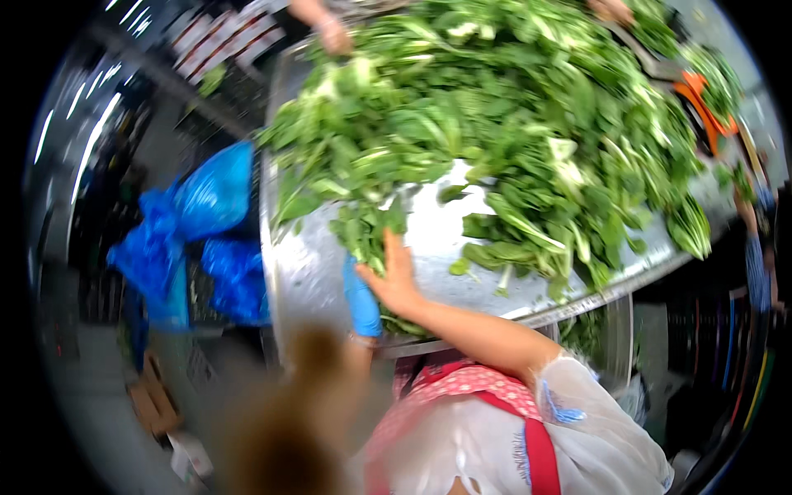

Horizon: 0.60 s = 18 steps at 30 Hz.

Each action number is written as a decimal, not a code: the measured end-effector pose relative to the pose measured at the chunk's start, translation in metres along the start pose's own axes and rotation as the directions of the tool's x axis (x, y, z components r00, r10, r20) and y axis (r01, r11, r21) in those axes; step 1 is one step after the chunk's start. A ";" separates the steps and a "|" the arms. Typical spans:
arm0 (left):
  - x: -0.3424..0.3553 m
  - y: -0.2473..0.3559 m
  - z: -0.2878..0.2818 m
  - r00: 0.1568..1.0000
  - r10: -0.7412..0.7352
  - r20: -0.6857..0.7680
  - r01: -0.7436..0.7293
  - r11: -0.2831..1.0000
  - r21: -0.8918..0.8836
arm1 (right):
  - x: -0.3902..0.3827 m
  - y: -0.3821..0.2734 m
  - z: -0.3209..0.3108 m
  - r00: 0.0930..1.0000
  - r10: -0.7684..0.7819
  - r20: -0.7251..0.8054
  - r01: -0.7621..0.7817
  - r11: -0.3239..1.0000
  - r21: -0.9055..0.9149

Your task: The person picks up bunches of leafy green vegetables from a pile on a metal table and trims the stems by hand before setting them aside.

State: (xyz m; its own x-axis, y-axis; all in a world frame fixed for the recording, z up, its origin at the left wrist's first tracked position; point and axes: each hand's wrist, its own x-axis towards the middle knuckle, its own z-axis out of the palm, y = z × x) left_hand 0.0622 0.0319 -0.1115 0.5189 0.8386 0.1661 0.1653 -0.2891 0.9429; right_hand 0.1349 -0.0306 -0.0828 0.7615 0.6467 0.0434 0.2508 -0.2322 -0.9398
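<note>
A bunch of leafy greens (367, 235) lies at the near left of the heap of greens (503, 91) on the metal table (305, 272). My right hand (392, 276) has its fingers around the bunch's lower end. Beside it, my left hand (360, 297), in a blue glove, touches the same bunch from the left; its fingertips are hidden, and more stems show behind its wrist.
Blue plastic bags (210, 190) sit left of the table. Other people's hands show at top left (330, 33), top right (610, 12) and far right (747, 206). An orange object (697, 103) lies at right, a cardboard piece (153, 392) lower left. A brown blur obscures the lower foreground.
</note>
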 end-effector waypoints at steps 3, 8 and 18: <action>-0.015 0.023 0.027 1.000 -0.008 0.007 0.009 0.992 -0.126 | 0.001 -0.023 -0.026 0.995 0.060 0.076 -0.080 0.956 0.282; -0.042 0.089 0.066 0.975 0.094 0.203 -0.035 0.961 -0.275 | -0.015 -0.031 -0.068 0.986 0.090 -0.142 -0.016 0.892 0.452; -0.107 0.245 0.131 0.371 0.441 0.818 0.257 0.797 -0.546 | -0.148 -0.025 -0.302 0.835 0.163 -0.525 -0.053 0.974 0.218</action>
State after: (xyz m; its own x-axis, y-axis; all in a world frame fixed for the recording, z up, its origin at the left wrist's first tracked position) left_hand 0.1568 -0.1896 0.0642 0.9509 -0.1941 0.2411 -0.1929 0.2374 0.9521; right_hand 0.1968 -0.3401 0.0366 0.9908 0.1208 0.0609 0.0734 -0.1019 -0.9921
